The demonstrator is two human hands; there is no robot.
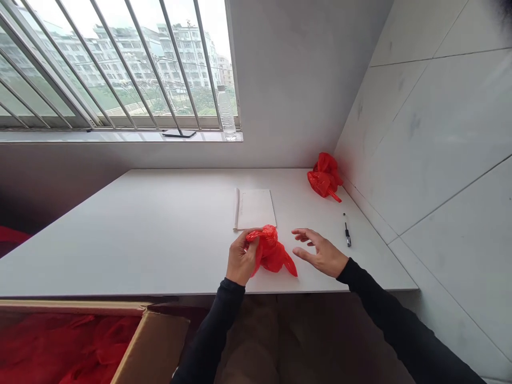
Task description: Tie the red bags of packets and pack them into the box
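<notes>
Near the front edge of the white table point(160, 234), my left hand point(242, 260) pinches the upper left part of a crumpled red plastic bag point(274, 255). One corner of the bag sticks out to the lower right. My right hand point(318, 252) is to the right of the bag, apart from it, with its fingers spread and nothing in them. Just behind the bag lies an open notebook point(256, 208) with some small writing along its left side.
A second crumpled red plastic bag point(325, 176) lies at the table's back right corner, by the tiled wall point(448, 138). A pen point(346, 230) is right of my right hand. The cardboard box point(150, 341) at lower left holds red material. A clear bottle point(226, 114) stands on the windowsill.
</notes>
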